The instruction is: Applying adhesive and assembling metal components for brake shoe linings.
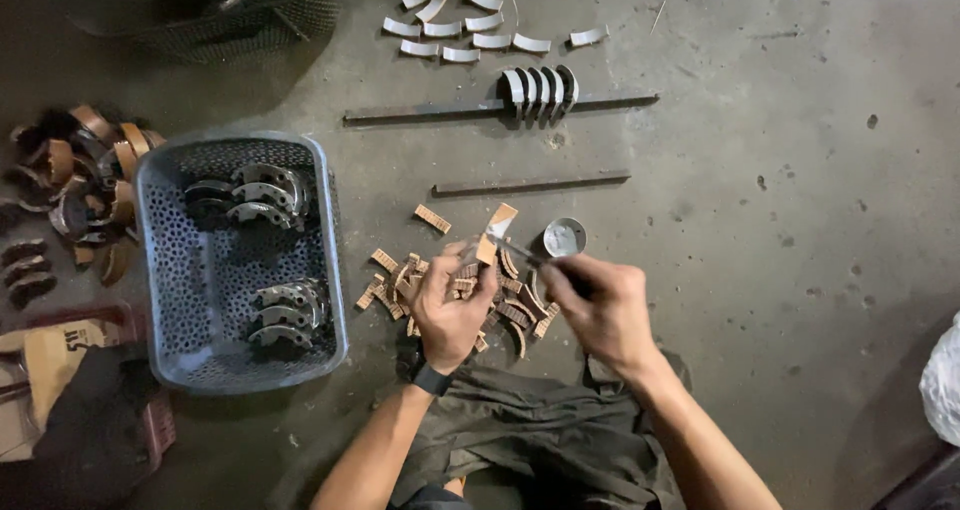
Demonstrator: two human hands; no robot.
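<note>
My left hand (452, 305) holds up a curved tan lining strip (494, 233) by its lower end. My right hand (600, 305) grips a thin brush (520, 254) whose tip touches the strip. Under both hands lies a pile of several similar brown lining strips (400, 282) on the concrete floor. A small round metal tin (564, 237) sits just beyond my right hand.
A grey perforated plastic basket (170, 320) with metal brake shoes (262, 196) stands to the left. Worn shoes (90, 180) lie further left. Two metal bars (420, 113) (530, 183) lie ahead, with shoes leaning on the far one and pale strips (470, 30) beyond.
</note>
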